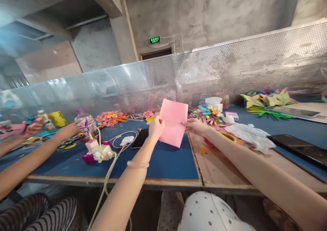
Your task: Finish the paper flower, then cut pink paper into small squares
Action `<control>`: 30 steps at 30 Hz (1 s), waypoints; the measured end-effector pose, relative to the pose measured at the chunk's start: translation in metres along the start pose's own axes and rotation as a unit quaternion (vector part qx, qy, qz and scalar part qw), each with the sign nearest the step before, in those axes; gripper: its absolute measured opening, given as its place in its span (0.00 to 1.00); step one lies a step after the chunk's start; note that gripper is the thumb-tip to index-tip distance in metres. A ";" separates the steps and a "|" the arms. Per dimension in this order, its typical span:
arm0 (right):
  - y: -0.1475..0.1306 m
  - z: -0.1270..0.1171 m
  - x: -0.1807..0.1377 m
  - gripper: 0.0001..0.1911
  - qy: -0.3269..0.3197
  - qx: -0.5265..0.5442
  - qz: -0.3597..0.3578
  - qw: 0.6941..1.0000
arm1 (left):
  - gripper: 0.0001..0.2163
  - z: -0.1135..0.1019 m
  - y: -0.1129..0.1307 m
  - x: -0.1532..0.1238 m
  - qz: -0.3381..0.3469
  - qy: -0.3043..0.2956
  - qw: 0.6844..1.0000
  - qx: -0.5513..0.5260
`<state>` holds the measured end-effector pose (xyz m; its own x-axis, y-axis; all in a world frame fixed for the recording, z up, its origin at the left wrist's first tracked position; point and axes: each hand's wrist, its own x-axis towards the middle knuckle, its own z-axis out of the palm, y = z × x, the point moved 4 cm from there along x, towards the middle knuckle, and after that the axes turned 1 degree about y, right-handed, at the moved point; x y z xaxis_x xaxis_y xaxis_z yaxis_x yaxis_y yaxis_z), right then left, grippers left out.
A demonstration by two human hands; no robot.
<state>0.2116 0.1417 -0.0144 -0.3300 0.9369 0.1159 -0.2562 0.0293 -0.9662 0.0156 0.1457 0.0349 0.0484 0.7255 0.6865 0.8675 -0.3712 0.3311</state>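
Observation:
A pink sheet of paper (173, 122) is held up above the blue table, tilted slightly, between my two hands. On its left edge my left hand (156, 127) is closed, with the thumb on the near face. My right hand (196, 126) pinches the right edge, its fingers partly behind the sheet. Whether the paper is one layer or folded, I cannot tell. Behind my left wrist lies a black phone (140, 138), partly covered by the arm. Paper-strip flowers (208, 115) in mixed colours lie just beyond my right hand.
A power strip (99, 152) with plugs and cables sits left, near a purple-capped bottle (84, 122). A co-worker's hands (68, 130) work at far left. White tissue (251, 134), a large dark phone (301, 149) and paper stars (268, 100) lie right. A perforated metal screen (217, 71) stands behind.

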 end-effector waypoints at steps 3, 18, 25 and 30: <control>0.001 0.000 0.002 0.09 0.005 0.009 -0.001 1.000 | 0.05 0.001 -0.001 0.001 0.000 -0.001 1.000 0.003; 0.001 -0.006 0.006 0.08 0.043 0.052 -0.039 0.997 | 0.05 0.007 -0.008 0.003 0.001 -0.024 1.000 0.019; 0.000 -0.007 0.005 0.06 0.076 0.035 -0.039 0.996 | 0.05 0.003 -0.003 0.001 0.005 -0.014 1.000 0.021; -0.007 0.000 0.003 0.08 0.078 0.069 -0.057 0.993 | 0.07 -0.005 0.001 0.000 -0.004 0.019 1.000 0.015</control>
<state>0.2127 0.1442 -0.0078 -0.1505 0.9731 0.1747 -0.4101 0.0994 -0.9066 0.0141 0.1423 0.0386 0.0239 0.7061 0.7077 0.8820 -0.3482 0.3175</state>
